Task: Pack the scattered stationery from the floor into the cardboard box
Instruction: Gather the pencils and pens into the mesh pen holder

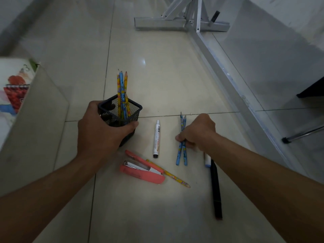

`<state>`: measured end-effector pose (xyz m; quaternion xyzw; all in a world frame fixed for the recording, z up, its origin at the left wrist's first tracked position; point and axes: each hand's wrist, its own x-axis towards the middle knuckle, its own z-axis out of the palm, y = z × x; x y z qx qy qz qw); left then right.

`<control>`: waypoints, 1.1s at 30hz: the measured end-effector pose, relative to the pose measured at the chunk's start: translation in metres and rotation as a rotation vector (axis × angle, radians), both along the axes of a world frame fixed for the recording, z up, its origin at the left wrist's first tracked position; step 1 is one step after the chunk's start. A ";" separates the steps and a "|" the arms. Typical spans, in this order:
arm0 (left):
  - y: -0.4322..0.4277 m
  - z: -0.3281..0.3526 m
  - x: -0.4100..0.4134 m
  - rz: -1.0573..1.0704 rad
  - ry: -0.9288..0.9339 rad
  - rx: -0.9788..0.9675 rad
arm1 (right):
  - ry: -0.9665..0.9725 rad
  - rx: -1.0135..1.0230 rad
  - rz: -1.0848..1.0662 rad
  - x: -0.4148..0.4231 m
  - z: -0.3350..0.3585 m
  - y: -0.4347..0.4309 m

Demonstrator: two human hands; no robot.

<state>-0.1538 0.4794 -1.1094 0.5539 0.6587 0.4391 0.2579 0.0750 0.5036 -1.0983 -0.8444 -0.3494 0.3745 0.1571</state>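
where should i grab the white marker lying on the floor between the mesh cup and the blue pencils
Pinch the white marker with the black end across the middle of its barrel, coming straight down from above. It lies flat on the tiled floor, nearly pointing away from you, with bare floor on both long sides, so fingers fit either side. The right hand is nearer, but it already holds two blue pencils.

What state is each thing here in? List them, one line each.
Left hand: grip closed around the mesh pen holder.
Mesh pen holder: upright, pencils standing inside.
Right hand: grip closed on two blue pencils.
Two blue pencils: held, tips pointing away.
White marker: lying loose, capped.
Pink stapler: lying loose, open.
Yellow pencil: lying loose.
Black pen: lying loose.
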 end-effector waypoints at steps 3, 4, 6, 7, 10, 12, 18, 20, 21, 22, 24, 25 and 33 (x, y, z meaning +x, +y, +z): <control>-0.001 0.002 0.002 -0.001 -0.011 -0.004 | 0.064 -0.023 -0.045 0.003 -0.001 0.006; -0.001 0.002 0.003 -0.002 -0.014 -0.006 | 0.097 -0.061 -0.048 0.003 -0.002 0.008; -0.001 0.003 0.006 -0.004 -0.018 -0.009 | 0.155 -0.153 -0.035 0.004 -0.004 0.011; -0.001 0.003 0.007 -0.006 -0.016 -0.010 | 0.164 -0.172 -0.030 0.004 -0.005 0.013; -0.002 0.003 0.010 -0.016 -0.015 -0.011 | 0.123 -0.144 -0.028 0.000 -0.005 0.014; -0.003 0.004 0.011 -0.020 -0.017 -0.009 | 0.112 -0.124 -0.011 -0.002 -0.003 0.016; -0.002 0.005 0.013 -0.026 -0.007 0.000 | 0.137 0.011 0.031 -0.005 0.020 0.038; -0.001 0.006 0.013 -0.028 -0.006 0.000 | 0.105 0.183 0.026 -0.007 0.023 0.047; 0.000 0.006 0.013 -0.027 -0.015 -0.003 | 0.074 0.281 0.037 -0.008 0.026 0.051; 0.001 0.007 0.013 -0.023 -0.025 -0.006 | 0.038 0.382 0.051 -0.009 0.029 0.055; 0.003 0.008 0.013 0.003 -0.041 -0.013 | 0.015 0.592 0.073 -0.011 0.041 0.062; 0.004 0.008 0.013 0.016 -0.051 -0.017 | 0.036 0.690 0.088 -0.014 0.049 0.064; 0.011 0.011 0.011 0.053 -0.143 -0.021 | 0.443 0.895 0.320 -0.068 0.092 0.048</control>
